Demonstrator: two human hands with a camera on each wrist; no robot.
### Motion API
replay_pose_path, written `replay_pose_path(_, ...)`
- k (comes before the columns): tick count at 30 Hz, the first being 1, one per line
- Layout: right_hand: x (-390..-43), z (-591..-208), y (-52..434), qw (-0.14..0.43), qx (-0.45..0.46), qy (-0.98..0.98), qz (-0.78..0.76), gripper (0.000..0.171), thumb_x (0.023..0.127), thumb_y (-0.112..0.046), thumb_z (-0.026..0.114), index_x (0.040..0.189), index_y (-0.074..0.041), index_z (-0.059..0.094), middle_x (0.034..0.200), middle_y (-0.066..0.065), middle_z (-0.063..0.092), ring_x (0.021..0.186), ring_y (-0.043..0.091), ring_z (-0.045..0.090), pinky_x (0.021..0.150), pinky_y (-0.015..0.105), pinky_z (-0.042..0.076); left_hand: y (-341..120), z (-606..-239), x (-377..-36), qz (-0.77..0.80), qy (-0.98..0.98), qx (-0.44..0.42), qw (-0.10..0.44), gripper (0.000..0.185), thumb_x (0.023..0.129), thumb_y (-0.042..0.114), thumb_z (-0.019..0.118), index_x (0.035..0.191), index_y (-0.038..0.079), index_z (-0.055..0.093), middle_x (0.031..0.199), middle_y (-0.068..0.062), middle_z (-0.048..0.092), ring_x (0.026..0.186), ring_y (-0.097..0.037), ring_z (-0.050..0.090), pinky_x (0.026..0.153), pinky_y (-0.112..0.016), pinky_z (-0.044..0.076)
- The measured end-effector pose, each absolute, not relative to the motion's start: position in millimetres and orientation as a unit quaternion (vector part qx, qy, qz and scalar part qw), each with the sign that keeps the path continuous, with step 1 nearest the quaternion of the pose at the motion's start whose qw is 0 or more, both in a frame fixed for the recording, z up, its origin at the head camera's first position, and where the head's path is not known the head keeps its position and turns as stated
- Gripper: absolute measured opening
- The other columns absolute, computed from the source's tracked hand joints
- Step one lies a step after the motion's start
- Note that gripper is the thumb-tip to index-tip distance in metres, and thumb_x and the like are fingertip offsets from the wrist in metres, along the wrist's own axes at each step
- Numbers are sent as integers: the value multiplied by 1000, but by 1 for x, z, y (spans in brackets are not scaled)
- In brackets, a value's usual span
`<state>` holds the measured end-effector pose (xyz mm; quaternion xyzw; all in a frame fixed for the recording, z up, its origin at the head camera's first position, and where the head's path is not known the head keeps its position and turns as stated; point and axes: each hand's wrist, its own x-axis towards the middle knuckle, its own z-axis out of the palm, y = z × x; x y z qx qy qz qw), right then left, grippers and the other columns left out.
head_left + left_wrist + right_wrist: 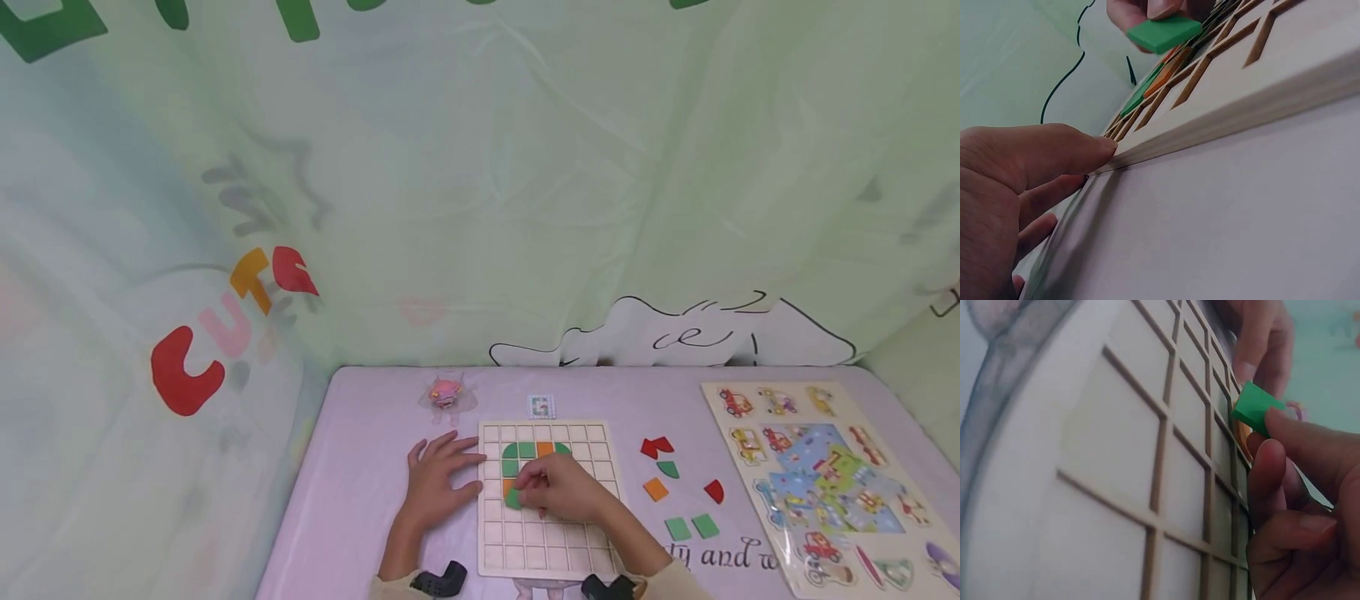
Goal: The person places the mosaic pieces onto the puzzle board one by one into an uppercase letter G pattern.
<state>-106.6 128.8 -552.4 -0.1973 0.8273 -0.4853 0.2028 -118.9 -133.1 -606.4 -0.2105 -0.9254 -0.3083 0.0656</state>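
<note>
A wooden grid board (525, 550) lies on the table, with green and orange tiles set in its upper left squares. My right hand (562, 490) pinches a green square tile (1255, 407) between thumb and fingers, just above the board's surface below an orange tile (509, 485). In the left wrist view the green tile (1166, 32) appears tilted and raised off the grid. My left hand (438, 483) is spread at the board's left edge, its thumb and fingertips touching the rim. Part of the tile pattern is hidden under my right hand.
Right of the board lie loose red, green and orange tiles (656, 489). A small pattern card (541, 407) and a pink figurine (446, 393) are behind it. A picture puzzle board (840, 492) takes up the table's right side. A printed curtain hangs behind.
</note>
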Motion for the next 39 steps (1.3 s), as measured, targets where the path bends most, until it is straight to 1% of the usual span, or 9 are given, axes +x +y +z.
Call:
replay_pose_path(4,-107,-556,122,212,-201,819,-494,9,86,-12,78,94,-11,74,73,-1,67,53,9,59,52,22,49,-133,-607,-119,-311,-924,-213,66,39,80,36,78,119,35,75,141,10,64,143,-27,47,112,-66,17)
replay_pose_path(10,-107,-560,121,226,-169,816,-505,9,83,-13,80,88,-10,74,69,-1,65,53,8,56,50,22,47,-134,-609,-119,-309,-925,-212,68,39,80,36,78,119,36,75,141,10,64,143,-27,47,112,-66,17)
replay_pose_path(16,-107,-564,122,234,-154,808,-518,8,82,-13,81,86,-9,75,66,-2,66,51,8,53,48,22,46,-134,-609,-119,-306,-925,-215,68,39,80,35,78,119,35,75,141,9,65,142,-27,48,112,-65,18)
replay_pose_path(23,-106,-565,123,233,-152,814,-510,6,82,-15,81,82,-14,75,62,-7,62,48,6,50,46,20,42,-134,-607,-119,-305,-926,-212,70,39,80,35,78,118,34,76,141,9,65,142,-27,48,112,-65,18)
replay_pose_path(31,-105,-564,124,238,-147,808,-518,7,83,-15,82,81,-13,75,61,-7,61,48,6,47,46,19,40,-133,-608,-119,-305,-925,-216,71,38,81,36,78,119,34,75,141,10,64,142,-27,48,112,-65,17)
replay_pose_path(39,-105,-563,123,229,-156,816,-507,8,82,-18,82,79,-17,75,61,-9,60,47,3,47,46,18,40,-134,-610,-120,-297,-928,-215,70,39,81,38,77,120,35,75,142,11,64,143,-26,47,113,-64,17)
